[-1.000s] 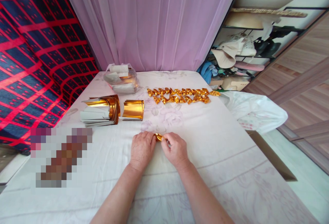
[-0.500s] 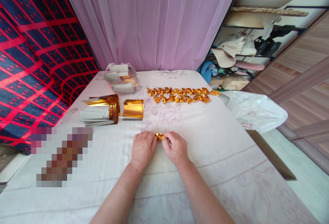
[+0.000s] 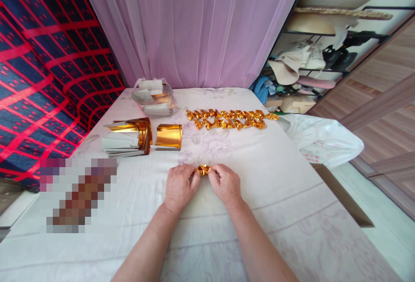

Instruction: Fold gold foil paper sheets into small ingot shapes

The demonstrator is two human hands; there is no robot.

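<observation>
We are pinching small folded gold foil piece [image 3: 204,170] between both hands, low over white floral cloth [image 3: 279,195], near its middle. Left hand [image 3: 180,185] nipping its left end with fingertips pressed together; right hand [image 3: 225,183] nipping right end likewise. Farther back, row of finished gold pieces [image 3: 228,119] is lying. To left, gold sheet stacks [image 3: 142,134] are sitting; behind them, clear bag [image 3: 153,97].

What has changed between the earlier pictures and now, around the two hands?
The gold paper piece now shows wider between the hands, a pinched, bow-like shape rather than a narrow strip. The left hand and right hand have kept their grip on it, shifting only slightly. The row of folded gold pieces and the gold sheet stacks stayed in place.
</observation>
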